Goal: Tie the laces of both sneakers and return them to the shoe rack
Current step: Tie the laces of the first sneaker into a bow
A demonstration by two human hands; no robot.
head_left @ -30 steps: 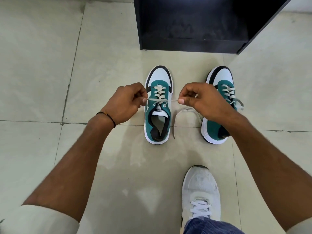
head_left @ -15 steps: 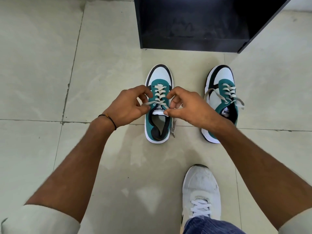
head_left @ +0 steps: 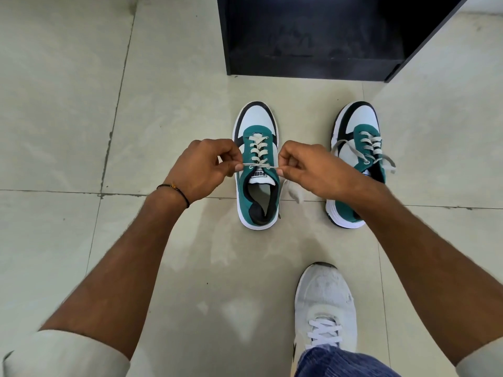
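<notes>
- Head view: my left hand point(head_left: 202, 170) and right hand point(head_left: 310, 170), fingers curled, each pinch one end of the pale grey flat lace point(head_left: 260, 166), which is drawn taut across the tongue of the teal-and-white low sneaker point(head_left: 255, 119) on the tiled floor.
- I judge a first knot is being tightened; no bow shows.
- The second teal-and-white sneaker point(head_left: 356, 123) stands beside it, laces loose.
- The black open shoe rack point(head_left: 313, 36) stands beyond and holds neither sneaker; both returns remain.

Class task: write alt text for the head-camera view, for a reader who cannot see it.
A person's left hand and right hand each pinch a grey lace, pulled taut across a teal-and-white sneaker on a tiled floor. The second sneaker has loose laces; a black shoe rack stands beyond.
</notes>
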